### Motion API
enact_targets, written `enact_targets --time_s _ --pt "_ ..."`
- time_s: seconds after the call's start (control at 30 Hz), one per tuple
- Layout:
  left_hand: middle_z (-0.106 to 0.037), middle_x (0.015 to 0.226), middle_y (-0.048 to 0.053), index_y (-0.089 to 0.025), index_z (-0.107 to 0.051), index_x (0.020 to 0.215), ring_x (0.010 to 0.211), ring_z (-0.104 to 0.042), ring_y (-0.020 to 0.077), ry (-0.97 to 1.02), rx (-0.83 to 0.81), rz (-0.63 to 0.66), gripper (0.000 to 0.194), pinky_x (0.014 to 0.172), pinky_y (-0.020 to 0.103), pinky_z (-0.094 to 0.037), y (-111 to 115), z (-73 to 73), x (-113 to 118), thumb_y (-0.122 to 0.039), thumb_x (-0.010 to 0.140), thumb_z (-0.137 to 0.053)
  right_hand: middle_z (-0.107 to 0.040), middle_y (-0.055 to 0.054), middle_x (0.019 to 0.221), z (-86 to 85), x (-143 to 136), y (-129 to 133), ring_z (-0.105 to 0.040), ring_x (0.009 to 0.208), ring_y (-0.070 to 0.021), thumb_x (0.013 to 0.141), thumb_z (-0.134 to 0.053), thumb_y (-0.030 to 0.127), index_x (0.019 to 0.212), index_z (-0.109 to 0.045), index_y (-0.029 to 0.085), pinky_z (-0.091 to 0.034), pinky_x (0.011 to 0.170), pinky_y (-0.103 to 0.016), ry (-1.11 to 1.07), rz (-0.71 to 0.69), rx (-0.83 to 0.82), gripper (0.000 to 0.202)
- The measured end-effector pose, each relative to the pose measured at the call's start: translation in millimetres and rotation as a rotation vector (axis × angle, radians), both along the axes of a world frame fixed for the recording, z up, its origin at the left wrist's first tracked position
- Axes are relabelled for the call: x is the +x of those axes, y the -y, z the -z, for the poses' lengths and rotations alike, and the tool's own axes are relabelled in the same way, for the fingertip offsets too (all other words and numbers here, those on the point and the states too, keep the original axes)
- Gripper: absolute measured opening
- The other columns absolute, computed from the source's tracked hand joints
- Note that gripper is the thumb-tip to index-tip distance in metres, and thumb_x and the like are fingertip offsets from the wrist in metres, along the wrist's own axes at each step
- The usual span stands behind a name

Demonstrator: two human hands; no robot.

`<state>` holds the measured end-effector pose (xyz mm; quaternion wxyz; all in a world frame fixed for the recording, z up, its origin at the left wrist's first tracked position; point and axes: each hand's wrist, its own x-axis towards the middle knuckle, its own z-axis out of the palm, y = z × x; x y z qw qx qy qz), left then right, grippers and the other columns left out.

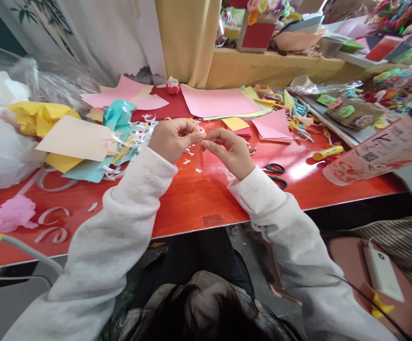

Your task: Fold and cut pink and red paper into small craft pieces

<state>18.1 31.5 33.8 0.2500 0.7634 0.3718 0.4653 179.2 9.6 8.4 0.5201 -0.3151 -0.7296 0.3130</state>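
Above the middle of the red table (187,199), my left hand (173,139) and my right hand (231,150) meet at the fingertips. Both are closed in a pinch. Whatever lies between the fingertips is too small to make out. Small white paper scraps (198,170) are scattered on the table below my left hand. Black-handled scissors (276,168) lie just right of my right wrist, partly hidden by the sleeve. Beyond my hands are a small yellow paper piece (235,124) and a folded pink sheet (273,125).
At the left lie stacked coloured papers (76,142), white shredded strips (143,130), a pink tissue (13,213) and plastic bags (3,147). A large pink sheet (216,101) is at the back. A yellow tube (327,152) and a tall cup (376,149) stand or lie right.
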Motion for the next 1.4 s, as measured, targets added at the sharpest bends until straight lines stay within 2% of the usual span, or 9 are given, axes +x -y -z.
enact_targets --time_s 0.13,0.2,0.27,0.37,0.5,0.67,0.83,1.03,1.4 --pt "-0.064 0.063 0.001 -0.018 -0.064 0.066 0.058 -0.058 0.0113 0.001 -0.030 0.031 0.027 0.056 0.025 -0.046 -1.2 -2.9 -2.3 -0.043 0.073 -0.060 -0.059 0.001 0.073 -0.3 0.7 -1.6 -0.059 0.069 -0.0088 0.076 -0.057 0.042 0.080 -0.054 0.016 -0.049 0.072 -0.027 -0.027 -0.010 -0.034 0.027" --pt "-0.066 0.067 0.003 -0.018 -0.065 0.071 0.063 -0.060 0.0122 -0.005 -0.060 0.071 0.031 0.060 0.026 -0.048 -1.3 -5.0 -4.7 -0.046 0.078 -0.053 -0.058 0.001 0.070 -1.0 1.0 -1.7 -0.058 0.065 -0.0079 0.076 -0.057 0.041 0.079 -0.055 0.016 -0.049 0.070 -0.026 -0.056 -0.017 -0.047 0.026" --pt "-0.067 0.074 0.004 -0.018 -0.065 0.077 0.068 -0.061 0.0134 -0.015 -0.041 0.057 0.028 0.064 0.027 -0.049 -0.9 -6.0 -6.6 -0.044 0.078 -0.055 -0.058 0.002 0.068 -1.7 1.0 -1.1 -0.058 0.063 -0.0076 0.076 -0.058 0.040 0.080 -0.056 0.016 -0.049 0.068 -0.026 -0.089 -0.029 -0.058 0.025" --pt "-0.065 0.085 0.004 -0.020 -0.063 0.086 0.080 -0.059 0.0163 -0.080 0.104 -0.026 0.023 0.070 0.030 -0.048 0.9 -5.2 -6.9 -0.040 0.075 -0.060 -0.059 0.002 0.068 -2.5 0.7 0.2 -0.058 0.062 -0.0077 0.076 -0.059 0.040 0.082 -0.058 0.016 -0.049 0.067 -0.026 -0.115 -0.036 -0.073 0.025" --pt "-0.060 0.091 0.006 -0.023 -0.060 0.085 0.098 -0.053 0.0227 -0.247 0.372 -0.109 0.017 0.086 0.040 -0.041 3.7 -3.6 -6.6 -0.037 0.081 -0.052 -0.059 0.002 0.066 -4.8 0.5 2.3 -0.058 0.063 -0.0077 0.076 -0.057 0.043 0.085 -0.061 0.017 -0.050 0.068 -0.026 -0.098 0.022 -0.079 0.027" --pt "-0.061 0.092 0.005 -0.027 -0.061 0.083 0.098 -0.052 0.0249 -0.359 0.509 -0.140 0.017 0.088 0.046 -0.035 5.9 -2.0 -8.5 -0.036 0.083 -0.047 -0.059 0.002 0.065 -7.1 0.8 4.3 -0.057 0.059 -0.0061 0.076 -0.058 0.043 0.083 -0.062 0.018 -0.050 0.063 -0.022 -0.113 0.083 -0.088 0.026" --pt "-0.062 0.090 0.004 -0.028 -0.062 0.082 0.096 -0.053 0.0244 -0.341 0.473 -0.112 0.017 0.087 0.045 -0.035 5.6 -0.2 -7.6 -0.037 0.082 -0.048 -0.059 0.003 0.066 -3.3 2.0 2.4 -0.056 0.060 -0.0061 0.077 -0.057 0.041 0.082 -0.062 0.019 -0.049 0.064 -0.023 -0.119 0.050 -0.015 0.023" --pt "-0.062 0.088 0.005 -0.026 -0.063 0.082 0.094 -0.053 0.0242 -0.334 0.467 -0.103 0.017 0.085 0.044 -0.036 3.3 0.7 -6.9 -0.037 0.081 -0.050 -0.060 0.003 0.066 -1.9 2.4 3.0 -0.056 0.064 -0.0084 0.078 -0.056 0.040 0.083 -0.064 0.020 -0.048 0.068 -0.027 -0.053 0.114 0.052 0.022" --pt "-0.062 0.086 0.004 -0.029 -0.062 0.077 0.090 -0.053 0.0232 -0.330 0.429 -0.095 0.016 0.082 0.043 -0.038 5.2 -1.0 -7.1 -0.036 0.080 -0.049 -0.064 0.001 0.071 -2.2 4.2 2.2 -0.058 0.067 -0.0109 0.080 -0.054 0.042 0.083 -0.066 0.021 -0.047 0.072 -0.029 0.038 0.154 0.122 0.025"
